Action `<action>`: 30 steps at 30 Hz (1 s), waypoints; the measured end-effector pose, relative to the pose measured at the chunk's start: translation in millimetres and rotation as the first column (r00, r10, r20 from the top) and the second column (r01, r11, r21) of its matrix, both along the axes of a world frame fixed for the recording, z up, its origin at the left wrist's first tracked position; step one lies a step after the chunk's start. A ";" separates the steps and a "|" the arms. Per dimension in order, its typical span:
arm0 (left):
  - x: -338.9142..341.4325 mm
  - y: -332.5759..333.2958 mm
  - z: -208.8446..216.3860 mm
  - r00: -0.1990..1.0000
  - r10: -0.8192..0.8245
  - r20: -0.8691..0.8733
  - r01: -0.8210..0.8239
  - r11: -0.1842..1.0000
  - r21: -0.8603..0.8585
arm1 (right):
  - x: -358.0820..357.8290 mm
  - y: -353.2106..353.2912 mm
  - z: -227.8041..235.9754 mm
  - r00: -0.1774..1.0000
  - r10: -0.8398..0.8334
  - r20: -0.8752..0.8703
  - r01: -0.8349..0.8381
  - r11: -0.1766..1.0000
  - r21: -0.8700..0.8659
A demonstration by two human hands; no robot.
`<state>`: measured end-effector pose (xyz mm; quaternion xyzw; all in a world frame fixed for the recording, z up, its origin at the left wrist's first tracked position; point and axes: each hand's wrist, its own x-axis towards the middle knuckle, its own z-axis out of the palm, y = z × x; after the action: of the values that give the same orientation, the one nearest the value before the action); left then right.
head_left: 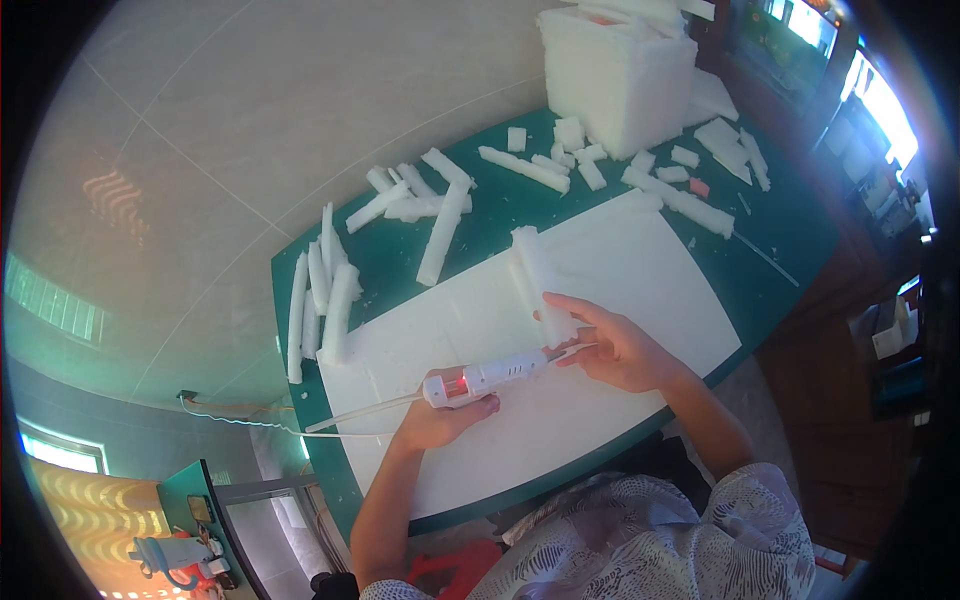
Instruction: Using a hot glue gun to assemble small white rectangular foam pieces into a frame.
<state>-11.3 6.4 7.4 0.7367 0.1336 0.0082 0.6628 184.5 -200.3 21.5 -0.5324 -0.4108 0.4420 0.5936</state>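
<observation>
A white glue gun (500,371) with a red-lit window is in my left hand (440,420), its fingers wrapped around the body. A long pale glue stick (365,410) runs out of its rear end. The nozzle end points right, toward the lower end of a white foam strip (540,275). At that end is my right hand (630,352), its index finger along the foam's edge and the other fingers bent below. Just where they press on the foam is partly hidden. Beneath both hands lies a large white sheet (640,270).
Loose foam strips (330,285) lie along the left and far edges of the green table (400,250). Small foam blocks (590,165) are scattered near a white foam box (620,85) at the back right. A white cord (245,421) reaches the table from a wall socket.
</observation>
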 end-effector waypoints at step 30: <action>-3.3 4.1 2.3 0.999 0.024 -0.046 -0.021 0.998 0.058 | 0.4 -1.3 2.3 0.999 -0.035 0.027 0.035 0.999 -0.006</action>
<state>-14.7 10.4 9.7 0.7538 0.1570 0.0022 0.6380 185.0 -201.6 23.8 -0.5476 -0.4079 0.4256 0.5938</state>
